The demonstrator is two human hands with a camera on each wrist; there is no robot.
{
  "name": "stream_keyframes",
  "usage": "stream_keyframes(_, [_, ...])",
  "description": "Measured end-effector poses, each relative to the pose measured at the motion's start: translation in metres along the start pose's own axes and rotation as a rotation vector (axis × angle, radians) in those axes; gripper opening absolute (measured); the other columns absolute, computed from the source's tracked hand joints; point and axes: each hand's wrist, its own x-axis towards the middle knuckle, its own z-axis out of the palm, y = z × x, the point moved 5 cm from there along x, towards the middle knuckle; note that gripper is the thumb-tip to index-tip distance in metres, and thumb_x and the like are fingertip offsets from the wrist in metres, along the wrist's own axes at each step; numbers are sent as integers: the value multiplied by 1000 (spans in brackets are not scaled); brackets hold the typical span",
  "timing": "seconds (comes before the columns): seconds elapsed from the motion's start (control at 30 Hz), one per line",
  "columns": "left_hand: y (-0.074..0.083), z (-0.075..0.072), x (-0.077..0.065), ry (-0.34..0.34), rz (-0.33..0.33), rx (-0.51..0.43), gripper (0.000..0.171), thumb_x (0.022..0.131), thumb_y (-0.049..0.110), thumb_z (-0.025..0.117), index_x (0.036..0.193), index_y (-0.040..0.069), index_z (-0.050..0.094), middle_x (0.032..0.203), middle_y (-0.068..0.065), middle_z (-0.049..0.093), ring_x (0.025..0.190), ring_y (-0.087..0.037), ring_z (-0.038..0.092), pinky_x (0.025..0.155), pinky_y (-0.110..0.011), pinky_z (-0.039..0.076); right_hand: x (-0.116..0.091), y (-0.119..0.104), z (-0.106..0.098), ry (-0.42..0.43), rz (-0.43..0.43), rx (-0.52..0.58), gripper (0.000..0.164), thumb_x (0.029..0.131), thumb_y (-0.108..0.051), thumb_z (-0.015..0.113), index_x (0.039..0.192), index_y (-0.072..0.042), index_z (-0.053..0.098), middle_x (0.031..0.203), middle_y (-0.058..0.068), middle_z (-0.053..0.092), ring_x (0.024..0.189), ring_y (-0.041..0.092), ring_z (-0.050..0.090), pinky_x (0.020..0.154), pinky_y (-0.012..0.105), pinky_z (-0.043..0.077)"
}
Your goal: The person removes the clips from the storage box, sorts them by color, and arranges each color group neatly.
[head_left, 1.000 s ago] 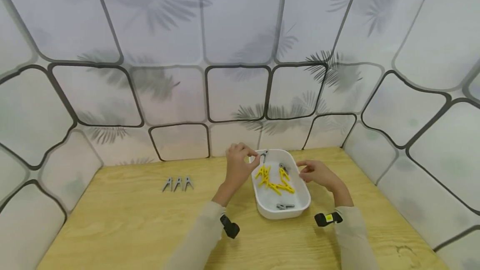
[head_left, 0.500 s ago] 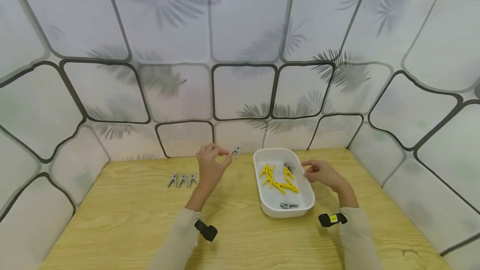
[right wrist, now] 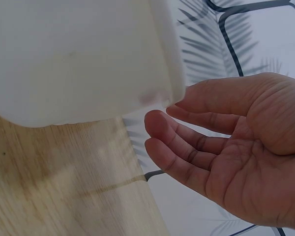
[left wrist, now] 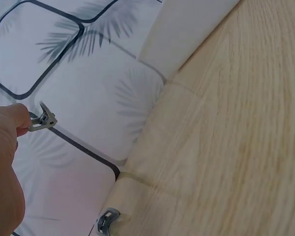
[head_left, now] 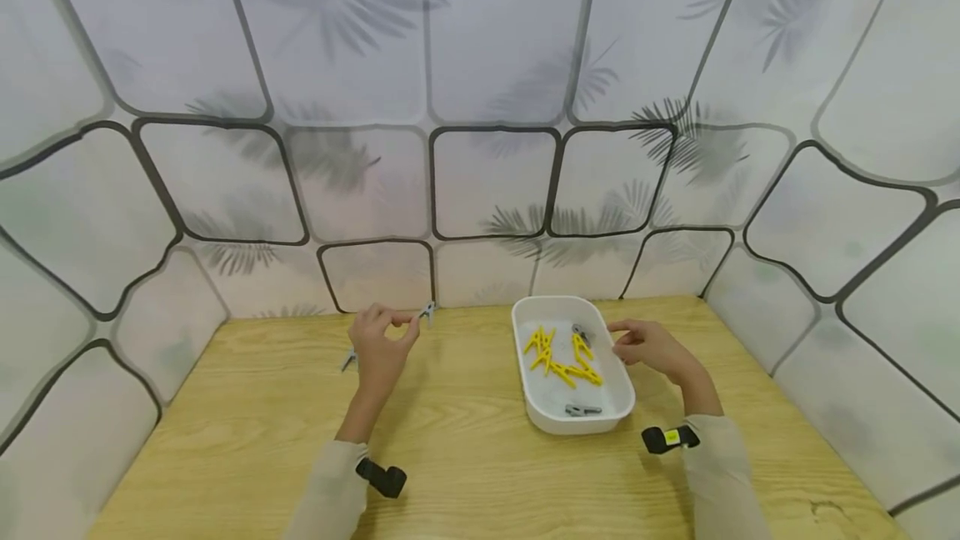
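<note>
One gray clothespin [head_left: 427, 312] pinched in the left hand [head_left: 377, 352], a white tub [head_left: 577, 426] beside the right hand [head_left: 653, 347]

Farthest left on the wood-grain table [head_left: 465, 407], a loose clothespin [head_left: 349, 359], also gray, shows at about nine o'clock of the left hand, which partly hides it. How many more lie behind that hand cannot be told from the head view. The left hand has its thumb and index finger brought together on the gray clothespin, gripping one end so that the rest sticks out at about two o'clock from the hand. In the left wrist view that clothespin is seen against the patterned wall [head_left: 487, 182]. A small black camera [head_left: 382, 478] is strapped at this wrist, at six o'clock of the hand.

Farther right, between three and four o'clock from the pinched clothespin and well apart from it, the tub sits on the table. Inside it, several yellow clothespins [head_left: 576, 372] lie in a loose chain from ten o'clock through the middle and up to two. Gray pieces [head_left: 579, 331] lie near twelve o'clock in the tub, and a single gray peg [head_left: 582, 411] lies at six o'clock.

On the far right, at the tub's three o'clock, the right hand is relaxed, its fingers gently bent and grasping nothing. Its fingertips are right by the tub's wall; whether they press on it cannot be told.
</note>
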Motion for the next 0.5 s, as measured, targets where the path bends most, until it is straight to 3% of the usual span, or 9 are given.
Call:
stream_keyframes(0.3, [-12,-10,-17,-17,-119,44,11,79,-2,81,76,-2,71,75,-17,61,77,-38,48,92,-59,30,-1,0,0,0,0,4,50,100,-9,61,143,11,48,106,19,68,92,16,64,86,46,58])
stream_keyframes(0.5, [-14,-12,-23,-26,-137,133,8,81,2,81,78,1,73,77,-14,62,80,-35,51,89,-62,34,-1,-1,1,-1,-1,6,49,100,-9,61,143,11,48,106,19,68,92,16,64,87,48,58])
